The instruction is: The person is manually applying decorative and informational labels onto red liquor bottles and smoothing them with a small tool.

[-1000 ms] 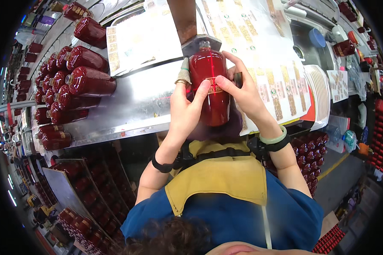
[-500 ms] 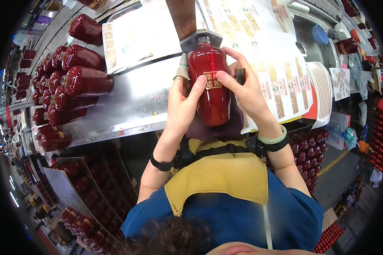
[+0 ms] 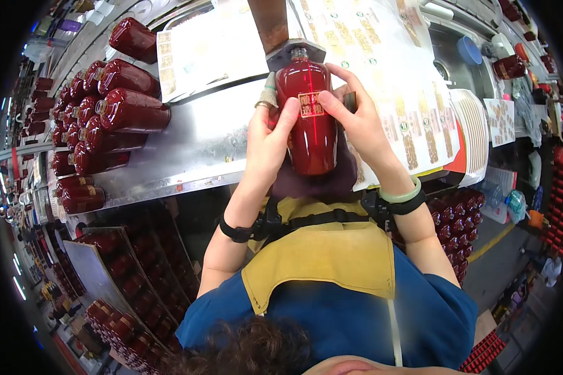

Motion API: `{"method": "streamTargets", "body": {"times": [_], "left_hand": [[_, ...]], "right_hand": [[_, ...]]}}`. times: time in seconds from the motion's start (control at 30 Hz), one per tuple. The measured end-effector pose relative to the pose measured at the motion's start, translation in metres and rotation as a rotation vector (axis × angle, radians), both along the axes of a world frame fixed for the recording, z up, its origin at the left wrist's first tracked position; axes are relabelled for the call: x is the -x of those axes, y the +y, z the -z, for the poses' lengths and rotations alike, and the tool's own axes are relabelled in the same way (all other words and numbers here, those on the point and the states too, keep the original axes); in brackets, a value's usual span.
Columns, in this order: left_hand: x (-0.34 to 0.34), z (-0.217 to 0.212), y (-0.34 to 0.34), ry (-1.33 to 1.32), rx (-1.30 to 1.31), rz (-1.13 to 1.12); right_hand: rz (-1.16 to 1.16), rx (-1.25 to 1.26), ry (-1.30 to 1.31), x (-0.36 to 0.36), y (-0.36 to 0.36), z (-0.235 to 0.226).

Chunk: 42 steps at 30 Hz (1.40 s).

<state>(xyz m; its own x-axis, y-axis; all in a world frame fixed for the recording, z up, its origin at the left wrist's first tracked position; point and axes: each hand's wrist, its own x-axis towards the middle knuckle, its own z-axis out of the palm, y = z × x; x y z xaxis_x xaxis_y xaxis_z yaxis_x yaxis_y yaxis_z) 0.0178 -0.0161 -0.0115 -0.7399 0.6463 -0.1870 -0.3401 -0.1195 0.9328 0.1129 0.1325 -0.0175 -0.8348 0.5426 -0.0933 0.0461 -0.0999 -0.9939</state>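
A glossy dark red glass bottle (image 3: pixel 313 147) lies with its neck pointing away from me, its base over a dark purple cloth (image 3: pixel 345 167). My left hand (image 3: pixel 266 140) is closed round its left side, and my right hand (image 3: pixel 364 128) grips the right side. Both thumbs rest by a small gold-framed label (image 3: pixel 312 105) on the bottle's face. A thin red light line runs lengthwise down the glass. The neck meets a dark angular holder (image 3: pixel 278 59) below a brown metal post (image 3: pixel 270 25). Greenish-grey wrapping (image 3: pixel 268 95) covers a left finger. Fingers beneath the bottle are hidden.
Several red bottles (image 3: pixel 131 109) lie stacked on the metal bench (image 3: pixel 200 134) at left. Sheets of gold labels (image 3: pixel 419 119) spread at right, near a metal sink (image 3: pixel 456 62) with a blue bowl (image 3: pixel 469 50). Crated bottles (image 3: pixel 453 219) stand below the bench on the right.
Both hands and the bottle have shifted slightly away from me. My thumbs have moved up along with the label, still beside it. The view has shifted a little too.
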Motion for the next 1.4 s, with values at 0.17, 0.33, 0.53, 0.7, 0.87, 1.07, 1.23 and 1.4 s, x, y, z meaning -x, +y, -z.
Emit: {"method": "streamTargets", "body": {"times": [0.17,0.33,0.53,0.7,0.87,1.07,1.23,1.4], "left_hand": [[0.010,0.006,-0.007,-0.140,-0.081,0.015],[0.000,0.003,0.000,-0.005,-0.035,0.003],[0.001,0.001,-0.001,-0.008,0.005,0.020],[0.000,0.002,-0.001,-0.051,-0.021,0.026],[0.000,0.003,0.001,-0.006,-0.003,0.026],[0.001,0.003,-0.001,0.013,0.040,0.018],[0.000,0.003,0.002,0.013,0.019,-0.004],[0.000,0.003,0.000,0.002,0.047,0.001]], "right_hand": [[-0.044,0.124,-0.055,-0.004,0.011,-0.014],[-0.053,0.051,0.008,-0.004,0.002,-0.006],[-0.045,0.082,0.020,-0.003,0.001,-0.006],[-0.026,0.063,0.014,-0.004,-0.001,-0.006],[-0.008,0.087,0.011,-0.004,-0.002,-0.007],[-0.023,0.069,0.005,-0.005,-0.001,-0.008],[-0.005,0.070,0.007,-0.003,-0.002,-0.006],[-0.008,0.088,0.009,-0.004,-0.001,-0.007]]}}
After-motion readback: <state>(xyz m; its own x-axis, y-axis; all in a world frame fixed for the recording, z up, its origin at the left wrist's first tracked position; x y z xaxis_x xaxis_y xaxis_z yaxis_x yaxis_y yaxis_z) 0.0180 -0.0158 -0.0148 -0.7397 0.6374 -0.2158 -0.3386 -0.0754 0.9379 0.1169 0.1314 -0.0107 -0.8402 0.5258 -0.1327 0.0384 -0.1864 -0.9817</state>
